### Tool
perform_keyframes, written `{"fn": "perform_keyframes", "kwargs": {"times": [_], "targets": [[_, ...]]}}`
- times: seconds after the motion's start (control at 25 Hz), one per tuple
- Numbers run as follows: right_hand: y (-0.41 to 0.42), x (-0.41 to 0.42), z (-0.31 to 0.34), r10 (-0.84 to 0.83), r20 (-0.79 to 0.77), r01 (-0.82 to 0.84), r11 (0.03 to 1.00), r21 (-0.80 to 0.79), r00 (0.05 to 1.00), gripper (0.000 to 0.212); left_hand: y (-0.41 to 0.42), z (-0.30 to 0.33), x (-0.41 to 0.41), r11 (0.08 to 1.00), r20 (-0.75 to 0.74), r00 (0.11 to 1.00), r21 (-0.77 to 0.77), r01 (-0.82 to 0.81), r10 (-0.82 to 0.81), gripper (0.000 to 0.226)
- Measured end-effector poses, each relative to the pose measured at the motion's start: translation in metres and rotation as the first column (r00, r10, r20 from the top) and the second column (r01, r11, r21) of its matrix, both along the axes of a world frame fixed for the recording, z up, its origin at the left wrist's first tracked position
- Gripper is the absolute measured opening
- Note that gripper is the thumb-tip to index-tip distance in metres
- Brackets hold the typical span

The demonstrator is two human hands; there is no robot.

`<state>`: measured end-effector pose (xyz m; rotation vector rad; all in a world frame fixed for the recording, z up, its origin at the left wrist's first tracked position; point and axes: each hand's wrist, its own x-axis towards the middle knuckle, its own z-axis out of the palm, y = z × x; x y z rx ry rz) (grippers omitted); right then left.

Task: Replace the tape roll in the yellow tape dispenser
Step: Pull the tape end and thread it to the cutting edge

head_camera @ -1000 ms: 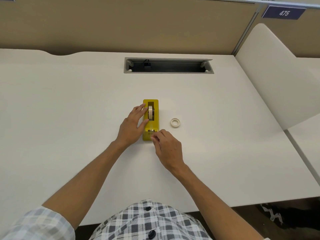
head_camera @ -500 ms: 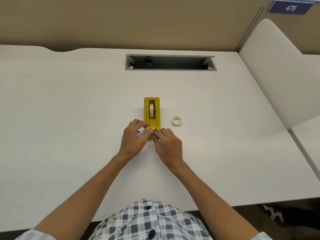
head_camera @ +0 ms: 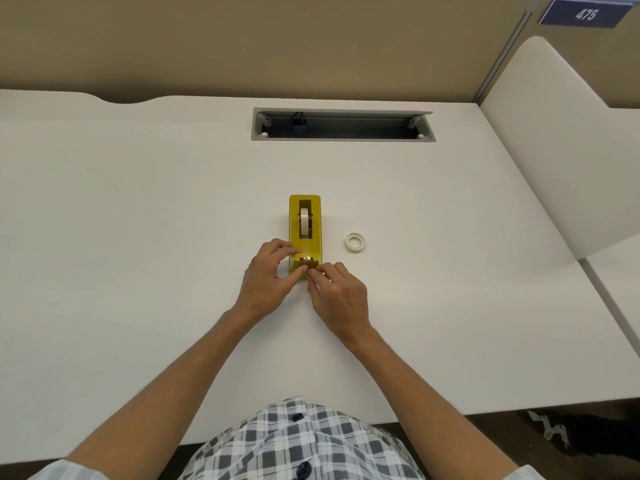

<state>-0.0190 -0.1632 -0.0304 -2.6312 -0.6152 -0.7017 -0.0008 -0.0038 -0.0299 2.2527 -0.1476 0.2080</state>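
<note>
The yellow tape dispenser stands lengthwise on the white desk, its cutter end toward me. A cream tape roll sits upright in its slot. My left hand grips the dispenser's near left side, with thumb and forefinger at the cutter end. My right hand pinches at the near edge of the cutter, fingertips touching the left thumb; the tape end between them is too small to make out. A second, small tape ring lies flat on the desk to the right of the dispenser.
A grey cable tray opening is set into the desk at the back. A white divider panel rises at the right. A tan partition wall stands behind the desk. My plaid shirt is at the bottom.
My left hand came off the roll and down to the dispenser's cutter end, meeting my right hand's fingertips there. The camera view shifted slightly downward.
</note>
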Motion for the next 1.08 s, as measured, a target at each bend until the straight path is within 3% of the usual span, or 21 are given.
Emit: {"fn": "perform_keyframes", "kwargs": {"times": [0.24,0.36,0.52,0.68,0.8,0.92,1.08], "targets": [[-0.004,-0.004,0.000,0.004,-0.056,-0.001,0.998,0.064,0.998,0.012,-0.003,0.005,-0.003,0.998,0.047,0.999,0.065,-0.002,-0.001,0.034],[-0.005,0.001,0.009,-0.055,-0.144,0.092,0.961,0.262,0.988,0.009,-0.003,0.007,-0.004,0.998,0.051,0.999,0.062,0.000,-0.003,0.035],[-0.004,0.014,0.020,-0.065,-0.364,0.257,0.821,0.510,0.929,0.008,-0.003,0.007,-0.004,0.999,0.051,0.999,0.054,0.000,-0.003,0.035],[0.001,0.023,0.021,0.059,-0.591,0.356,0.748,0.560,0.805,0.015,-0.002,0.006,-0.005,0.998,0.054,0.999,0.059,-0.003,0.000,0.035],[0.008,0.028,0.029,0.225,-0.718,0.494,0.590,0.639,0.659,0.019,-0.001,0.005,-0.003,0.997,0.043,0.999,0.079,-0.005,0.002,0.036],[0.014,0.034,0.042,0.349,-0.770,0.600,0.485,0.636,0.535,0.015,0.000,0.004,-0.002,0.996,0.043,0.999,0.090,-0.002,-0.002,0.037],[0.016,0.038,0.054,0.385,-0.800,0.686,0.418,0.595,0.460,0.018,0.000,0.002,-0.002,0.995,0.038,0.999,0.102,-0.006,0.002,0.038]]}}
